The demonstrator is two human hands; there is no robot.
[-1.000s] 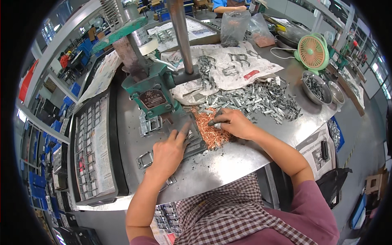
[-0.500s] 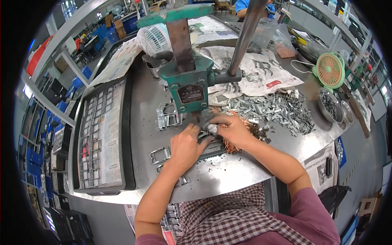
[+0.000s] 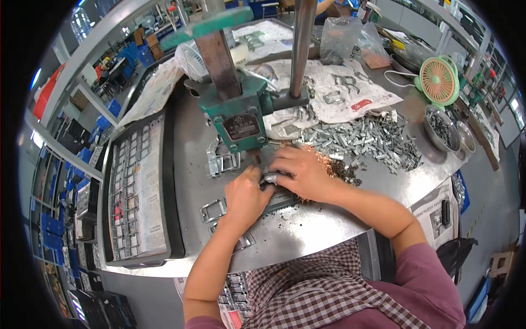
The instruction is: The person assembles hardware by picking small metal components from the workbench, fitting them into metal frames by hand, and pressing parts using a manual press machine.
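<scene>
My left hand (image 3: 245, 196) is curled at the base of a green hand-lever press (image 3: 235, 122), its fingertips just under the ram. My right hand (image 3: 302, 174) meets it from the right, fingers bent and closed. A silver-grey covering or piece (image 3: 270, 178) shows at the right thumb; I cannot tell which. Whatever the fingertips grip is hidden between the hands. Beneath them lies a dark metal base (image 3: 282, 200). Left of my hands are rectangular metal frames: a group (image 3: 222, 160) behind, a single frame (image 3: 212, 210) beside my left wrist, and another (image 3: 244, 241) nearer the table edge.
Small silver metal pieces (image 3: 364, 143) are heaped right of the press, beside copper-coloured bits (image 3: 320, 157) and dark bits (image 3: 346, 172). A black tray (image 3: 176, 219) holds rows of frames over newspaper. Metal bowls (image 3: 441, 129) and a green fan (image 3: 437, 82) stand right. The press lever (image 3: 301, 49) rises overhead.
My right hand has shifted left over the work, its fingers now more folded together near my left fingertips. My left hand stays almost in place. The whole view has tilted slightly.
</scene>
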